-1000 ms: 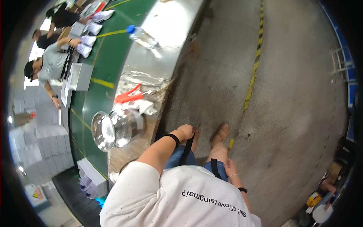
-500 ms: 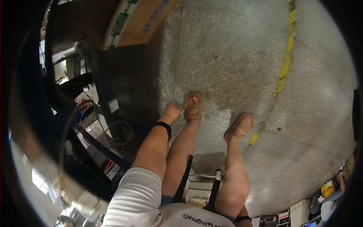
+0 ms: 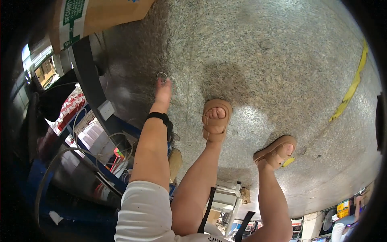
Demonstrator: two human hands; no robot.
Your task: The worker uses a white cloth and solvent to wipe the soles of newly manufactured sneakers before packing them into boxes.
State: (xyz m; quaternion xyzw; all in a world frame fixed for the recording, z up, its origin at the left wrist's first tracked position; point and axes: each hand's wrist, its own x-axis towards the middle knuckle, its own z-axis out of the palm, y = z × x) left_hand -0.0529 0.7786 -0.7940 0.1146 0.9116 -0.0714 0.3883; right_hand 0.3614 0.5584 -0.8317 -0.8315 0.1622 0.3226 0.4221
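Close to the edge of the dark shadow on the floor, a thin pale ring (image 3: 159, 73) shows at the tips of my left hand (image 3: 163, 94). Its fingertips are drawn together and overlap the lower part of the ring; the grip itself is small and slightly blurred. A black band (image 3: 157, 117) circles that wrist, and the arm reaches straight down past my left leg. To the right of the hand is my left foot in a brown sandal (image 3: 215, 133). My right hand is outside the picture.
A cardboard box (image 3: 115, 16) with green-and-white tape juts in at the upper left. Left of my arm are a white socket box (image 3: 106, 110), a dark blue frame (image 3: 125, 127) and looping cables (image 3: 68, 150). My right sandal (image 3: 278, 151) and yellow floor tape (image 3: 350, 94) lie rightward.
My left hand has moved forward to the ring, which it was short of before. The view has come closer to the floor, and my right wrist has gone out of it.
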